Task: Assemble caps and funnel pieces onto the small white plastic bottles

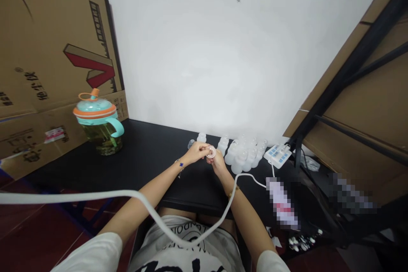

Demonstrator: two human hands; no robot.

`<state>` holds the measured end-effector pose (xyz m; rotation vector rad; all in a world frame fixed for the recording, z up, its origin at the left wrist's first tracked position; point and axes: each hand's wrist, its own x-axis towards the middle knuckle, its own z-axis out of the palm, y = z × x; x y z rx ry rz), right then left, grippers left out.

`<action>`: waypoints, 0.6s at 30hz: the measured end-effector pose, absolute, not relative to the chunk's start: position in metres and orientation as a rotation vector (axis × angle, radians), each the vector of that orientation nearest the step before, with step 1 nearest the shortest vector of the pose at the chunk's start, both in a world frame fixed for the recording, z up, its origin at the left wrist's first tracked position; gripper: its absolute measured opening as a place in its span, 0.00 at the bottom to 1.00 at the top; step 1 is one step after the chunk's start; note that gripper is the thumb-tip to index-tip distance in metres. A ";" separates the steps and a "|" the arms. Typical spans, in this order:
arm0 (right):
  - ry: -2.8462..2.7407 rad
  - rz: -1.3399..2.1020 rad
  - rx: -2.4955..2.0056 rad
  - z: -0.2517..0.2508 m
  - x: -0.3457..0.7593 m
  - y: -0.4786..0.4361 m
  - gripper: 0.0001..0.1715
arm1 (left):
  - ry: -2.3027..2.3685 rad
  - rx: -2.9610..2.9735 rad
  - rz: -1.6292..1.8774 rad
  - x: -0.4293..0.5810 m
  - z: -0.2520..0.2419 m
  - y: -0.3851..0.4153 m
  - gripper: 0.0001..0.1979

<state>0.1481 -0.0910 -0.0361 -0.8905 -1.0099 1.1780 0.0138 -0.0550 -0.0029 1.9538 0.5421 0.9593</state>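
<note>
Just above the table's middle, both hands meet at a small whitish bottle ring [211, 152] with an open centre. My right hand [218, 162] is closed round it from the right and below. From the left, my left hand [196, 152] pinches at its rim with thumb and fingers together. Behind my left hand stands a small translucent bottle [201, 137], and a clear cap [191, 143] lies beside it. Several milky-white bottles with nipple-shaped tops [239, 162] are grouped to the right of my right hand. Fine detail inside the ring is too small to make out.
A lidded jug [102, 136] with green contents stands left on the black table [143, 153], by a large cardboard box [57, 59]. A white power strip [278, 155] lies at right. A white cable [137, 194] crosses before my arms. A metal rack [338, 89] borders the right.
</note>
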 end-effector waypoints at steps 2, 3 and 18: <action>-1.009 1.188 -0.882 -0.037 0.149 -0.091 0.19 | 0.453 1.938 0.894 0.015 -0.003 -0.056 0.17; -1.008 1.195 -0.879 -0.037 0.149 -0.091 0.19 | 0.416 1.934 0.861 0.015 -0.002 -0.056 0.18; -1.011 1.212 -0.899 -0.036 0.150 -0.092 0.15 | 0.521 1.962 0.868 0.012 0.001 -0.055 0.19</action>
